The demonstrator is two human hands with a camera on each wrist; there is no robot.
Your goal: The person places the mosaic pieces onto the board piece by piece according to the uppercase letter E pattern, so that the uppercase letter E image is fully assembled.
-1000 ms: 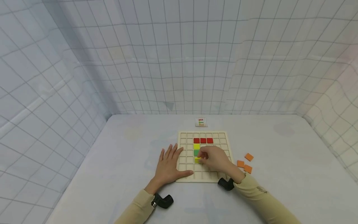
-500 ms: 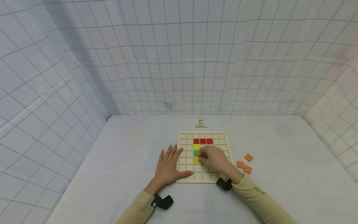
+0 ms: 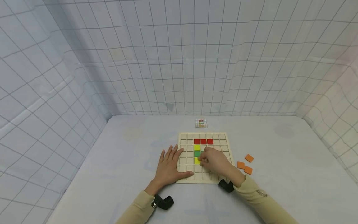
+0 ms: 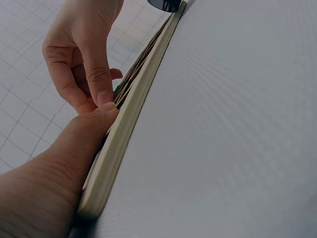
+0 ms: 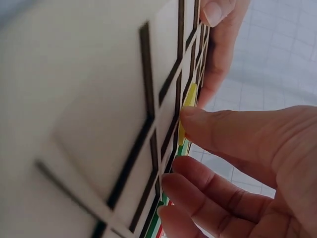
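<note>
A pale wooden grid board (image 3: pixel 198 177) lies on the table. My left hand (image 3: pixel 167 169) rests spread along its left edge, with the thumb on the lower left cells. My right hand (image 3: pixel 217 161) is over the middle of the board, its thumb and curled fingers at the lower yellow tile (image 3: pixel 197 161). In the right wrist view the thumb touches this yellow tile (image 5: pixel 190 94), which sits in a cell. Above it are a green tile (image 3: pixel 197 153) and another yellow tile (image 3: pixel 197 147). A row of red tiles (image 3: pixel 203 142) lies higher up. The right hand partly hides a second green tile.
Loose orange tiles (image 3: pixel 248 170) lie on the table right of the board. Behind the board is a small pattern card (image 3: pixel 201 123) with coloured squares. White gridded cloth walls (image 3: pixel 179 77) stand around the table's back and sides.
The right hand's fingers have shifted slightly, showing more of the green tiles. The lower yellow tile stays in about the same place. My left hand has not moved.
</note>
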